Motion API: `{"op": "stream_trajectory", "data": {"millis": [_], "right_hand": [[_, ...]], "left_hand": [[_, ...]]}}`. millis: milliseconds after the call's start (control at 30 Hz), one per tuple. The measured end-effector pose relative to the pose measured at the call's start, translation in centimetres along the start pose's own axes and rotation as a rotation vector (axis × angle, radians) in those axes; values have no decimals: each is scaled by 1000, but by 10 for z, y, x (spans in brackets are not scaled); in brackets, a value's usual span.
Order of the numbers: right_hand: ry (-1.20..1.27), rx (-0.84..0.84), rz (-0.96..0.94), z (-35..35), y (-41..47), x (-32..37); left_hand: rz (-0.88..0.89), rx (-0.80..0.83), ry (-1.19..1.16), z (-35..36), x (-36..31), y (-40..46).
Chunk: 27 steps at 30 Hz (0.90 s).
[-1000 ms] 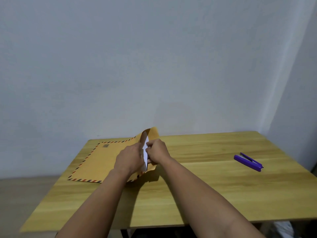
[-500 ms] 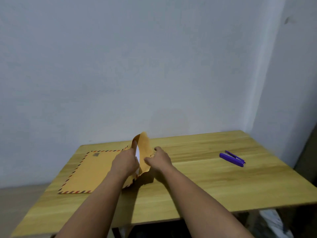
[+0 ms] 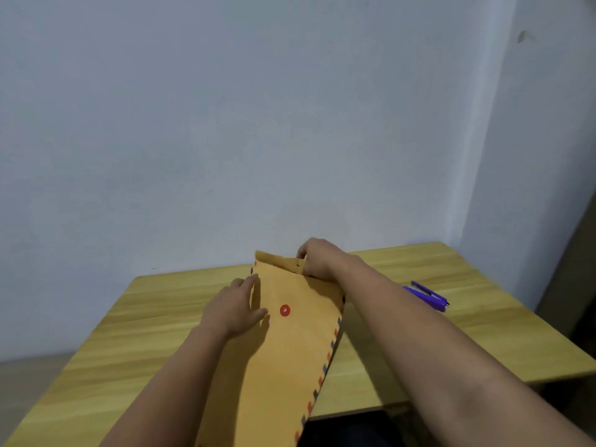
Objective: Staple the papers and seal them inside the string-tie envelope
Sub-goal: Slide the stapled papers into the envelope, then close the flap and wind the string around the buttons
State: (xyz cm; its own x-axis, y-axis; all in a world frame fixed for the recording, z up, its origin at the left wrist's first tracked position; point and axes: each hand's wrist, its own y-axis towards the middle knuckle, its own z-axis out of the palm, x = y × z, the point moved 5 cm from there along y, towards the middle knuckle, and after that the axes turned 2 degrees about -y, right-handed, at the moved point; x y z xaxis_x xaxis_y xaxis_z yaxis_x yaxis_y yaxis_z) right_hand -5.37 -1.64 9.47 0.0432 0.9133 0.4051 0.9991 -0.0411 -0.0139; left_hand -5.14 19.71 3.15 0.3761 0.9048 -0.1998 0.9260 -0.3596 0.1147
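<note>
envelope [image 3: 290, 350]: lengthwise on the counter [image 3: 129, 333], contents hidden
left hand [image 3: 235, 309]: flat, fingers spread on its left edge
right hand [image 3: 322, 258]: pinching the flap [image 3: 280, 261]
stapler [image 3: 427, 295]: off right

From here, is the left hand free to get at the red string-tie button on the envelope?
Probably yes. The left hand lies open on the envelope right beside the red button, with bare paper between them. The right hand only pinches the flap farther away.
</note>
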Motion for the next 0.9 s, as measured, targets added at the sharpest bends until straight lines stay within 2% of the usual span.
{"op": "stream_trajectory", "data": {"millis": [200,300,367,467,567,633,767,833,900], "right_hand": [[-235,-160,-134,46,46,15],[-270,-80,-176,71,55,9],[-291,-51,-195,88,52,4],[-328,-47,-229,113,38,-4],[-344,-75,-263,121,30,-7],[-323,-57,-272,117,30,-7],[-250,5,-227,105,40,-7],[-262,41,-197,103,47,-9],[-284,66,-180,102,52,-11]], "left_hand": [[-54,-56,28,46,28,28],[-95,-10,28,70,42,32],[-148,-57,-7,80,44,32],[-265,-99,-66,84,40,33],[-301,-67,-63,86,31,28],[-242,-61,-13,84,27,28],[37,20,128,82,28,39],[65,100,77,84,31,42],[42,79,38,82,35,42]]}}
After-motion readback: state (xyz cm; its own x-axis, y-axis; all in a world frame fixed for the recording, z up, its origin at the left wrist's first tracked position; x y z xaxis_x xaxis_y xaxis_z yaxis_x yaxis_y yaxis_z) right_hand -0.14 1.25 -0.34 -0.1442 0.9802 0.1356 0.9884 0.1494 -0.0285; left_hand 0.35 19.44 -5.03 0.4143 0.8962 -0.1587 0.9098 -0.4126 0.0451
